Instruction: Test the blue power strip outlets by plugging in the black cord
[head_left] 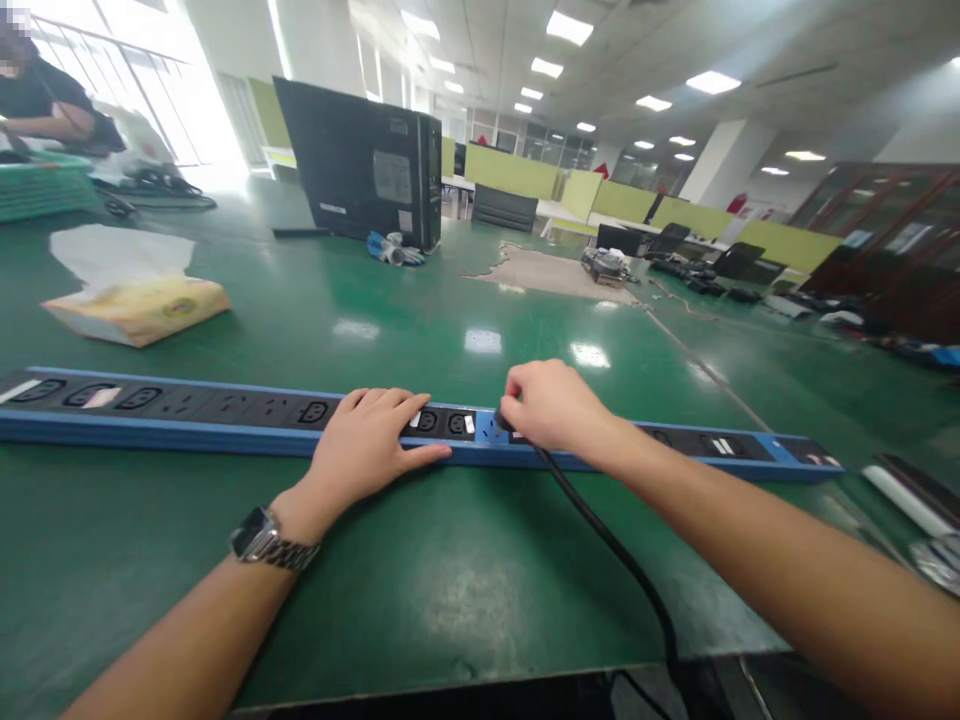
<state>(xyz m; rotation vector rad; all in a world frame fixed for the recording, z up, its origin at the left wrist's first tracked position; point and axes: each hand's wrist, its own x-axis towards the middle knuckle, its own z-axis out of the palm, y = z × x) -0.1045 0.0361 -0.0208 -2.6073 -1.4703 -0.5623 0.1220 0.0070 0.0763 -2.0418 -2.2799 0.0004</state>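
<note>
A long blue and black power strip [225,402] lies across the green tabletop. My left hand [370,440] grips it left of its middle, fingers over the top and far edge, thumb along the near side. Between my hands, black sockets and a blue socket [491,428] show, some with small white labels. My right hand [553,405] is closed around a black plug [501,420] just above the strip, beside the blue socket. Whether its pins are in a socket is hidden. From it a thick black cable [600,525] runs down over the table's near edge.
A tissue pack [142,305] sits at the left. Beyond stand a black computer case [360,170] and blue-white gloves [395,248]. A person [49,105] is at the far left near a green crate [45,188]. Dark and white items [919,500] lie at the right edge.
</note>
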